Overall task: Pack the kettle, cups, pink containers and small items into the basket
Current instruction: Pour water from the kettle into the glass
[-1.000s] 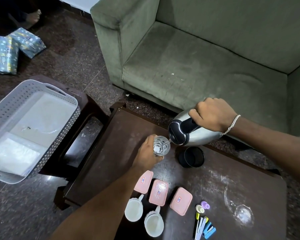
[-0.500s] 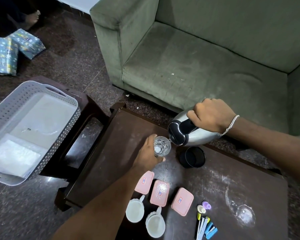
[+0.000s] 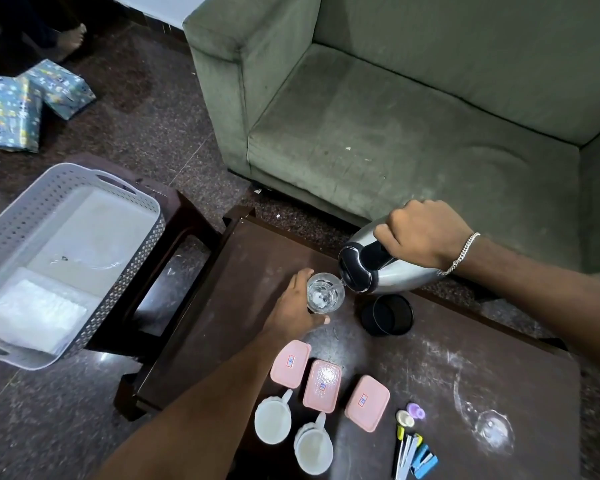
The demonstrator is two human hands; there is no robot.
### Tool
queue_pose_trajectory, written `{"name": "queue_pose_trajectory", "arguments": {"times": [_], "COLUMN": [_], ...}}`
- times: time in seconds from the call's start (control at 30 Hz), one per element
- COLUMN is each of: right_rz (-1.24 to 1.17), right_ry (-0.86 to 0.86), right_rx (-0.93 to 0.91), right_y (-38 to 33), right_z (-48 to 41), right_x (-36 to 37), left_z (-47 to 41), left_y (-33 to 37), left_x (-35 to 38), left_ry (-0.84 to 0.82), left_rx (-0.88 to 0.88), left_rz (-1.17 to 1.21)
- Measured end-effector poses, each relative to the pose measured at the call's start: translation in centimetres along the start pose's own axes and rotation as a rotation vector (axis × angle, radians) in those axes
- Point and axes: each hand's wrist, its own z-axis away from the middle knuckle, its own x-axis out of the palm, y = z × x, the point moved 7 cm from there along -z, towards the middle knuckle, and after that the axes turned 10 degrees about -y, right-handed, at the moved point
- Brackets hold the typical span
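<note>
1. Two big pieces frame the scene: a green sofa (image 3: 413, 133) from 12 to 2 o'clock, and a dark wooden table (image 3: 243, 278) filling the middle and 5 o'clock
2. At 9 o'clock a grey basket (image 3: 146, 244) sits on a dark stool; it holds only white padding, so none of the task's things look packed yet
3. The kettle (image 3: 392, 275) is just right of centre, tipped on its side in the air with its spout over a glass; its black base (image 3: 387, 315) stands on the table below
4. The right hand (image 3: 423, 233) is closed tight round the kettle's handle. The left hand (image 3: 291, 306) is wrapped round the glass (image 3: 324, 292), steadying it on the table
5. Three pink containers (image 3: 290, 365) lie in a row at 6 o'clock, two white cups (image 3: 272, 420) just nearer, and small items (image 3: 411, 441) at 5 o'clock. A second glass (image 3: 492, 431) lies on its side at 4 o'clock
6. Risk: water could overfill the glass or miss its narrow mouth and wet the table; a knocked glass may break
7. Each pink lid has a small red and blue label, too small to read
</note>
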Motion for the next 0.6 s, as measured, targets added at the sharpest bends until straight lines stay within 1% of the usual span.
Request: {"name": "queue_pose_trajectory", "arguments": {"times": [0.6], "right_rz": [0.035], "right_ry": [-0.001], "right_rx": [-0.001], "right_y": [-0.40], "right_z": [0.19], "right_x": [-0.64], "left_z": [0.79], "left_y": [-0.39], "left_x": [-0.59], "left_ry": [-0.005], "left_rx": [-0.012], "left_rz": [-0.014]}}
